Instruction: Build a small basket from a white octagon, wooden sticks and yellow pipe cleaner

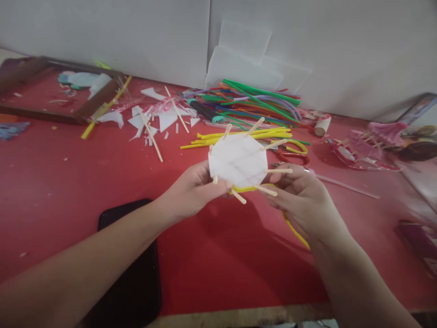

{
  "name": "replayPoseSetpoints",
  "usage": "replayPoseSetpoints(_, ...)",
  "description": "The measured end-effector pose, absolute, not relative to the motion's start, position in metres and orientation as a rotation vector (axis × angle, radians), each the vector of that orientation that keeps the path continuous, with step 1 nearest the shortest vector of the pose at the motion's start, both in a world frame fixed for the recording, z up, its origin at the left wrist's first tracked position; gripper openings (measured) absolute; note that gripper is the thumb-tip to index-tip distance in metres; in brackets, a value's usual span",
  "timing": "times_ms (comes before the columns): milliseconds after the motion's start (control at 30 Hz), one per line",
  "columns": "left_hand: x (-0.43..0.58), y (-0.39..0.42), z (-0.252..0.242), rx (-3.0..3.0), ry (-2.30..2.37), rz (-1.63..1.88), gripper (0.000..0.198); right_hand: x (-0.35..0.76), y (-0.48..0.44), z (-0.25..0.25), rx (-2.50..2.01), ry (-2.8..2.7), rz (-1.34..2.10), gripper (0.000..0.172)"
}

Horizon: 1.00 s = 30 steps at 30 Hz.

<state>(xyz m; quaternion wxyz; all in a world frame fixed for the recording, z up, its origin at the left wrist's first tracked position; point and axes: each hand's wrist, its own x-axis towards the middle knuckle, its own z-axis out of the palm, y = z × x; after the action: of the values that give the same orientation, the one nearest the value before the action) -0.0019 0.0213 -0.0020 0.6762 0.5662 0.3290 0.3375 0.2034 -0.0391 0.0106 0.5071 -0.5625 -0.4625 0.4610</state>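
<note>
A white round piece of card (pixel 239 159) is held up above the red table, with several short wooden sticks (pixel 274 144) poking out around its rim. My left hand (pixel 201 187) grips its left lower edge, thumb on the front face. Along the bottom edge runs a yellow pipe cleaner (pixel 296 232), passing between the sticks and trailing down to the right. My right hand (pixel 303 196) has its fingers closed around this pipe cleaner beside the lower right sticks. The fingers behind the card are hidden.
Behind lie yellow pipe cleaners (pixel 201 142), a coloured bundle (pixel 259 102), scissors (pixel 293 157), a black-handled tool (pixel 205 111) and white scraps (pixel 167 119). A black tablet-like slab (pixel 136 278) lies under my left forearm. Pink pieces (pixel 368 141) lie right; a brown frame (pixel 44 116) left.
</note>
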Motion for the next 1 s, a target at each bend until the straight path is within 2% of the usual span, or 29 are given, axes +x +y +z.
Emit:
replayPoseSetpoints(167, -0.001, 0.02, -0.004, 1.214, 0.744, 0.743, 0.024, 0.196, -0.036, 0.015, -1.273, -0.972, 1.24, 0.033)
replayPoseSetpoints(367, 0.003, 0.019, -0.003, 1.04, 0.684, 0.818, 0.016, 0.187, -0.034, 0.011, -1.252, -0.869, 1.167, 0.034)
replayPoseSetpoints(533, 0.004, 0.018, -0.003, 1.055, 0.604, 0.808, 0.029, 0.171, -0.038, 0.003, -1.214, -0.779, 1.128, 0.032)
replayPoseSetpoints(767, 0.007, 0.013, 0.001, 1.235, 0.66, 0.916, 0.024, 0.159, -0.045, -0.002, -1.201, -0.82, 1.048, 0.029)
replayPoseSetpoints(1000, 0.007, 0.014, 0.0, 1.219, 0.707, 0.897, 0.032, 0.159, -0.047, -0.007, -1.21, -0.86, 1.032, 0.028)
